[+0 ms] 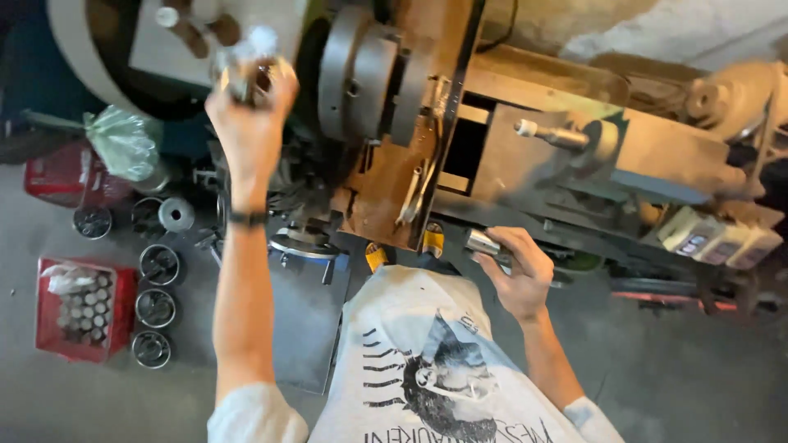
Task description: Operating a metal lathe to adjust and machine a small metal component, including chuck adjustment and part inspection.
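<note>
Right hand (522, 275) grips metal cylinder (484, 243); red crate (123, 312) left.

On the grey concrete floor (49, 394) a red plastic crate (123, 308) holds rows of short metal cylinders with a crumpled white bag on top. Beside it lie four round metal rings (155, 308) in a column. A second red crate (57, 176) sits farther up, near a knotted green plastic bag (125, 143). Small pale boxes (722, 242) rest at the right.

White printed T-shirt, dark wristband (246, 218)
</note>
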